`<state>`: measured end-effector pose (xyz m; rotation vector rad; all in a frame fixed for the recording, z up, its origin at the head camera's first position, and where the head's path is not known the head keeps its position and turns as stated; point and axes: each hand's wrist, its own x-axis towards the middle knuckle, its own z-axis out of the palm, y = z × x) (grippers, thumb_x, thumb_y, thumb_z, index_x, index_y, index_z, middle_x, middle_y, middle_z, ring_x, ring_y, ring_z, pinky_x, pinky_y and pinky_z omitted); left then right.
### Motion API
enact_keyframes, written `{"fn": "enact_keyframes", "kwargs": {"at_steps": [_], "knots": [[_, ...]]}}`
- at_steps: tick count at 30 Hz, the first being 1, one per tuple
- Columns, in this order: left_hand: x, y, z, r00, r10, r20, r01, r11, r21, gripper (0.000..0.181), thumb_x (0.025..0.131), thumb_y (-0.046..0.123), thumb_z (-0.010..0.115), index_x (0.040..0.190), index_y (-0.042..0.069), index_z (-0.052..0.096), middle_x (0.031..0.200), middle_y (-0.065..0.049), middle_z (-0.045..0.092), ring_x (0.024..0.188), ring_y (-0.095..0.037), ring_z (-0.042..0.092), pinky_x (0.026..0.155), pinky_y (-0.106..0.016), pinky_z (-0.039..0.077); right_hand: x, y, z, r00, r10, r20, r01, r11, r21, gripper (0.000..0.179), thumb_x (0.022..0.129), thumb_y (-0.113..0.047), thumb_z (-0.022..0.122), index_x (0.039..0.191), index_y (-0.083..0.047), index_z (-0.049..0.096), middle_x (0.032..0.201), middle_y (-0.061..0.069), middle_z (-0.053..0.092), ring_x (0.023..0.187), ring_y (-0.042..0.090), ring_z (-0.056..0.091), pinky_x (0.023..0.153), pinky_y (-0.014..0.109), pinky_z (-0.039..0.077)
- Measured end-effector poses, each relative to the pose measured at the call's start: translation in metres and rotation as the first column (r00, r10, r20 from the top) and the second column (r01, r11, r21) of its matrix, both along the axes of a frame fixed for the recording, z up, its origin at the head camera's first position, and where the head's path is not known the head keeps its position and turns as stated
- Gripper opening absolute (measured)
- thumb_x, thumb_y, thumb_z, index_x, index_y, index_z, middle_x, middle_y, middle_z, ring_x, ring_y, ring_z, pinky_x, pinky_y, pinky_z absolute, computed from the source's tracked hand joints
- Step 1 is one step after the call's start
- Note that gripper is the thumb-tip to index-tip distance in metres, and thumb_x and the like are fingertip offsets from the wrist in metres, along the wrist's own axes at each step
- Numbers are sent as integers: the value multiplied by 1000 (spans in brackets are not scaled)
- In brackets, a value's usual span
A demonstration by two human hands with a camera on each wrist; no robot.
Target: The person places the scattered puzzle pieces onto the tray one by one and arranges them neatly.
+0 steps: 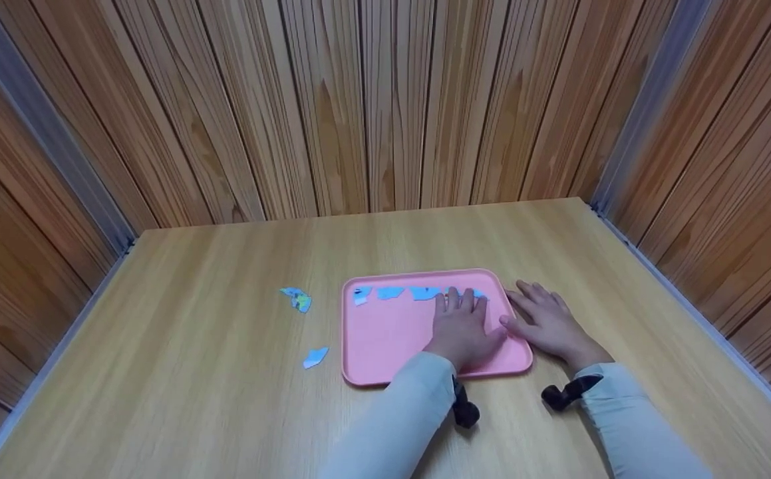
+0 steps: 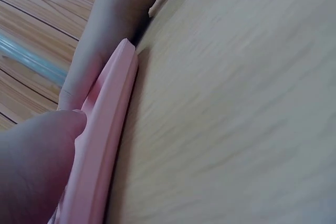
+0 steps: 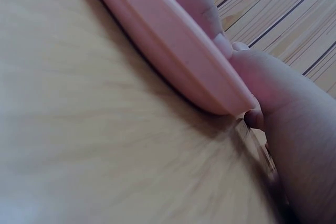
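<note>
A shallow pink tray (image 1: pixel 385 346) with a raised rim lies on the table, holding a row of flat, irregular blue picture pieces along its far side. Three show to the left of my hand: one piece (image 1: pixel 361 295), a second piece (image 1: pixel 390 293) and a third piece (image 1: pixel 424 293). My left hand (image 1: pixel 463 332) lies over the tray's right half, fingers spread, fingertips on blue pieces (image 1: pixel 478 293) that they partly cover. With its thumb over the right rim and fingers along the outside, my right hand (image 1: pixel 548 322) holds the tray's edge (image 3: pixel 178 45).
Left of the tray, a blue and green-yellow piece (image 1: pixel 297 299) lies on the table (image 1: pixel 225 399). Nearer me is a light blue piece (image 1: pixel 315 357). Wood-panelled walls (image 1: pixel 372 106) enclose the table at the back and both sides.
</note>
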<state>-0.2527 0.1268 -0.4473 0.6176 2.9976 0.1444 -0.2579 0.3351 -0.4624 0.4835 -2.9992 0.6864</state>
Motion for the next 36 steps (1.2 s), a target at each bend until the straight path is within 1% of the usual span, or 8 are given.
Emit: {"fn": "enact_keyframes", "kwargs": {"at_steps": [7,13,16,21,26,29,33,36], "knots": [[1,-1,0,1000,2,0,-2,1000,21,79,97,72,23,161,26,27,168,1,20,155,-29,12,122,-50,7,1,-1,-1,1000,-5,-18,6,1000,8,74,100,-59,48,155,-11,40,163,24,25,150,48,11,117,64,1],[0,-14,6,999,-20,-33,22,998,54,70,100,56,34,161,22,28,167,-2,22,154,-30,14,122,-52,9,-1,-4,0,998,10,-66,-10,1000,-6,68,100,-51,51,152,-8,45,160,26,29,148,51,16,116,65,4],[-4,-32,12,999,-17,-38,20,996,91,68,101,51,37,161,21,26,168,-3,20,154,-31,13,122,-53,7,-1,-4,0,998,10,-67,-11,1000,-13,67,101,-51,50,152,-7,45,160,26,29,148,50,16,116,65,4],[-9,-79,21,997,5,-80,12,976,216,61,103,42,40,160,19,31,165,-8,26,152,-37,18,121,-57,8,0,-1,-1,999,15,-46,-15,1000,-10,69,101,-53,49,153,-9,44,161,25,27,150,49,13,117,64,2],[-15,-133,23,987,86,-136,-34,937,347,54,102,32,45,154,17,42,159,-12,36,146,-41,27,117,-61,14,1,2,-1,1000,5,-29,-5,1000,-9,71,100,-55,49,153,-9,43,162,24,26,150,48,12,117,64,1],[-20,-164,21,974,193,-115,-131,904,407,54,100,32,53,152,18,46,158,-11,38,146,-41,27,117,-62,14,1,2,0,1000,2,-28,-2,1000,-10,71,100,-56,49,154,-9,43,162,24,26,150,48,12,117,64,1],[-25,-200,18,945,328,3,-286,818,499,58,97,33,60,152,21,46,158,-9,37,146,-38,24,118,-60,9,1,0,1,1000,-1,-16,1,1000,-12,72,100,-57,49,154,-9,42,162,24,25,150,48,11,117,64,0],[-30,-224,16,923,378,69,-350,754,556,59,96,32,61,152,22,45,157,-9,36,146,-38,23,118,-61,7,-1,-2,2,1000,-3,-7,3,1000,-21,73,100,-58,49,155,-10,41,163,22,24,151,47,9,118,63,-1]]}}
